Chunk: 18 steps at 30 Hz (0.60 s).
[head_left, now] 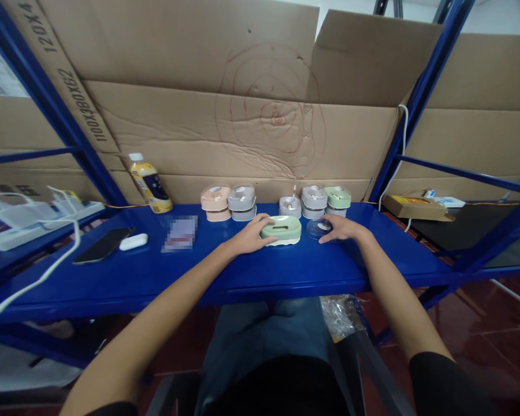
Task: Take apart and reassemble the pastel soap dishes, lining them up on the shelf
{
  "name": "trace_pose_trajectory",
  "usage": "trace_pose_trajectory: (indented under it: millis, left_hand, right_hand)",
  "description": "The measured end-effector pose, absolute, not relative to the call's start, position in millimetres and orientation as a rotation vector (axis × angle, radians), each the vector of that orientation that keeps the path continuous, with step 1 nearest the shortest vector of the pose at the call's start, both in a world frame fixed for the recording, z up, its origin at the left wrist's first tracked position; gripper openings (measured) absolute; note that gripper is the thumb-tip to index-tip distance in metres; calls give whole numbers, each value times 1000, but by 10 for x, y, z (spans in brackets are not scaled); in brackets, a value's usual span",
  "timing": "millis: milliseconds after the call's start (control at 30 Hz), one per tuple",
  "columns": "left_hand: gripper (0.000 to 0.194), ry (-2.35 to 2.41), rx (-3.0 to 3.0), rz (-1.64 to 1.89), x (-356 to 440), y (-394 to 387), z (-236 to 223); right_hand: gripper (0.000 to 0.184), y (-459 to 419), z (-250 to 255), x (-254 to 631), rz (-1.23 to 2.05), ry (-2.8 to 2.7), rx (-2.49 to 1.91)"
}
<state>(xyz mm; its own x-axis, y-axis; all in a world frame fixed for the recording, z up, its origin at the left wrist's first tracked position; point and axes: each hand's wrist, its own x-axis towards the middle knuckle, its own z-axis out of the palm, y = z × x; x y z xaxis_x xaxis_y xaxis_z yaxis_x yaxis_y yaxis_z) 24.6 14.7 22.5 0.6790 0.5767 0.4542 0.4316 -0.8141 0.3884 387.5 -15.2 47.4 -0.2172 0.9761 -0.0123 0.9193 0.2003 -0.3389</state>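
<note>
A light-green oval box (281, 229) with a dark slot in its top sits in front of me on the blue table. My left hand (256, 232) is closed around its left end, thumb at the front and fingers behind. To the right of the box, a clear plastic lid (315, 229) lies at the tabletop. My right hand (335, 227) grips that lid by its right side, between thumb and fingers. The palm sides of both hands are hidden.
Behind stand pink (215, 203), grey (241, 202) and green (337, 199) clear-topped boxes, and a small grey box (290, 206). To the left are a juice bottle (151, 184), a blurred-out flat item (179, 233), a white case (133, 241) and a phone (104, 245). Cardboard (177, 127) backs the table.
</note>
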Motion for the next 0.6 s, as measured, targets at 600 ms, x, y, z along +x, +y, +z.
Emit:
trace_pose_trajectory:
  millis: [600]
  left_hand:
    - [109,863,2404,945,270,93,112]
  right_hand:
    - [84,-131,715,2971,219,-2371,-1164]
